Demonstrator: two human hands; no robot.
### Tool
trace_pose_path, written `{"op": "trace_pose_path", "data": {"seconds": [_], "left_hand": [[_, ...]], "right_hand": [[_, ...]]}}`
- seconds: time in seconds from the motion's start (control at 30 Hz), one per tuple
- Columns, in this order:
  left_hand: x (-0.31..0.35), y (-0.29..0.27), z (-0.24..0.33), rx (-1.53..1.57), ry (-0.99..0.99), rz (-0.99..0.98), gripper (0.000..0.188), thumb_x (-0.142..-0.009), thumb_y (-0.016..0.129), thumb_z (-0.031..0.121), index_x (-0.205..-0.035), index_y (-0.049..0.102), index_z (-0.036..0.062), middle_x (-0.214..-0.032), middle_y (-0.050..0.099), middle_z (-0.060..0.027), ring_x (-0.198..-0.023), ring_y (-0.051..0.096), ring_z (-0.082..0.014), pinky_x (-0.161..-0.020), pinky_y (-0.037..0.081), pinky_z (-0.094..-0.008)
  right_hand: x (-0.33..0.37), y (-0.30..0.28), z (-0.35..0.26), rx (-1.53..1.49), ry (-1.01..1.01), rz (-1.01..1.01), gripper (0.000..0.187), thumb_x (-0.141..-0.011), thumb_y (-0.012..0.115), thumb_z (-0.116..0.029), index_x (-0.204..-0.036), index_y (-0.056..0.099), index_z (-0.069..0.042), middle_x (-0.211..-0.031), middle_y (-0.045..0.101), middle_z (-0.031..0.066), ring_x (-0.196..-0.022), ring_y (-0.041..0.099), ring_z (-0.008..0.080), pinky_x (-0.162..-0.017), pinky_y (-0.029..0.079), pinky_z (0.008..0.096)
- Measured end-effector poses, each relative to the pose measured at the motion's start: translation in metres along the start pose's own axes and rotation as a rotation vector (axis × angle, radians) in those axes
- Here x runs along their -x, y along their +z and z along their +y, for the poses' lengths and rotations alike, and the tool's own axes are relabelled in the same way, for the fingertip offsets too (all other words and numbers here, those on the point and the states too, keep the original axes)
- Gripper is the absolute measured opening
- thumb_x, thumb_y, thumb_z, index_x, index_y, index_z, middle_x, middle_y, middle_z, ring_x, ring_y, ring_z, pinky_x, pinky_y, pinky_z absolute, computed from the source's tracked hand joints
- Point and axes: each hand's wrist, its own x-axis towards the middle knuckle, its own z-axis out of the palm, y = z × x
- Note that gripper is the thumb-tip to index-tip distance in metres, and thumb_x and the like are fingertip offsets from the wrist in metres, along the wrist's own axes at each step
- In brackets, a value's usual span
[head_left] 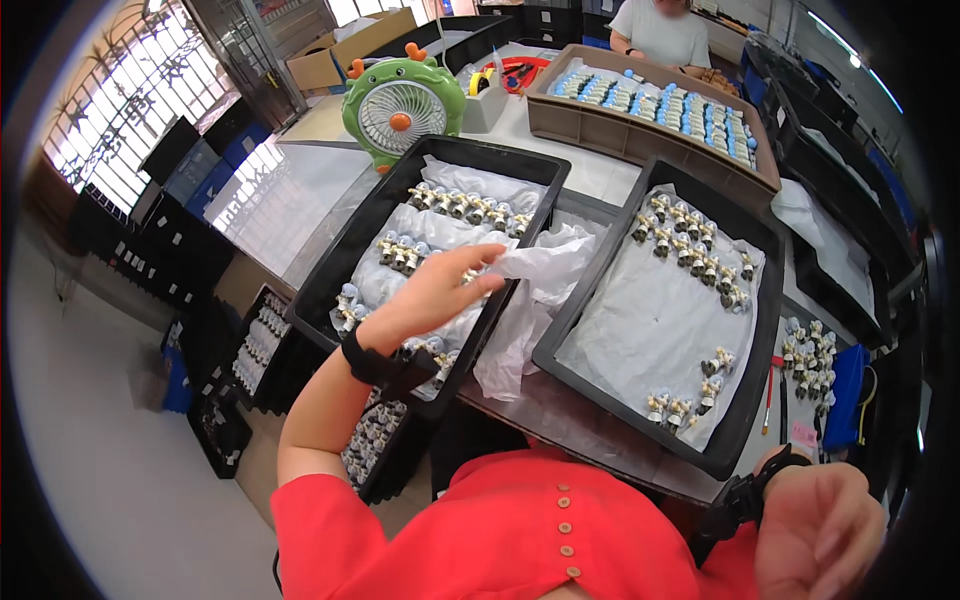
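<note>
My left hand [446,284] reaches across the left black tray [553,181], pinching the edge of a crumpled white tissue sheet [545,262] between thumb and fingers. The sheet drapes down between this tray and the right black tray [549,349]. Rows of small figurines [462,204] with pale blue tops and dark bases lie on paper in the left tray. More figurines [690,240] line the far and right sides of the paper-lined right tray. My right hand [822,525] is at the lower right, fingers loosely bent apart, with nothing visible in it.
A green animal-shaped fan [400,112] stands behind the left tray. Farther back, a brown crate [640,122] holds blue-and-white pieces, with another person [660,35] behind it. Loose figurines [808,362], brushes [769,400] and a blue bin [848,395] are at right. Stacked trays [262,340] stand lower left.
</note>
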Motion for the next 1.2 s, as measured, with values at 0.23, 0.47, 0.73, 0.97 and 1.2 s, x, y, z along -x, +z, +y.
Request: {"op": "trace_pose_path", "data": {"seconds": [0.23,0.47,0.73,0.97,1.2], "left_hand": [[-0.066,-0.049,-0.101,-0.392,-0.160,0.288,0.027,-0.082,0.059,0.012,-0.107,0.064,0.0033,-0.096,0.068,-0.0147,-0.087,0.066,-0.0240,-0.079,0.050,-0.0322],[-0.128,-0.028,-0.149,-0.745,-0.128,0.080,0.026,-0.079,0.060,0.012,-0.104,0.066,0.0059,-0.103,0.064,-0.0182,-0.097,0.060,-0.0330,-0.087,0.046,-0.0395],[-0.109,-0.042,-0.140,-0.636,0.003,0.074,0.032,-0.078,0.061,0.013,-0.109,0.063,0.0059,-0.107,0.061,-0.0171,-0.100,0.057,-0.0336,-0.089,0.045,-0.0403],[-0.017,-0.067,-0.016,-0.270,0.024,0.163,0.033,-0.084,0.061,0.010,-0.117,0.059,0.0060,-0.108,0.063,-0.0112,-0.092,0.059,-0.0201,-0.084,0.045,-0.0313],[0.088,-0.024,-0.012,-0.237,-0.104,0.055,0.029,-0.082,0.060,0.005,-0.111,0.062,0.0045,-0.110,0.062,-0.0139,-0.101,0.060,-0.0290,-0.087,0.046,-0.0334]], "right_hand": [[0.062,0.015,0.055,0.390,0.493,0.062,0.025,-0.070,0.061,0.010,-0.090,0.065,-0.006,-0.085,0.064,0.0085,-0.069,0.061,0.0211,-0.057,0.045,0.0287],[0.103,0.022,0.098,0.320,0.801,-0.033,0.026,-0.070,0.063,0.009,-0.092,0.066,-0.005,-0.076,0.064,0.0069,-0.065,0.061,0.0194,-0.058,0.047,0.0280],[0.113,0.027,0.108,0.085,1.183,-0.078,0.015,-0.079,0.062,0.002,-0.092,0.066,-0.003,-0.080,0.066,0.0102,-0.071,0.064,0.0203,-0.065,0.049,0.0271],[0.121,0.031,0.105,0.101,1.215,-0.163,0.014,-0.078,0.064,0.001,-0.092,0.067,-0.002,-0.081,0.066,0.0101,-0.071,0.064,0.0204,-0.065,0.049,0.0272],[0.114,0.033,0.101,0.104,1.252,-0.168,0.013,-0.078,0.065,0.001,-0.091,0.067,-0.001,-0.080,0.066,0.0094,-0.070,0.064,0.0176,-0.064,0.049,0.0259]]}}
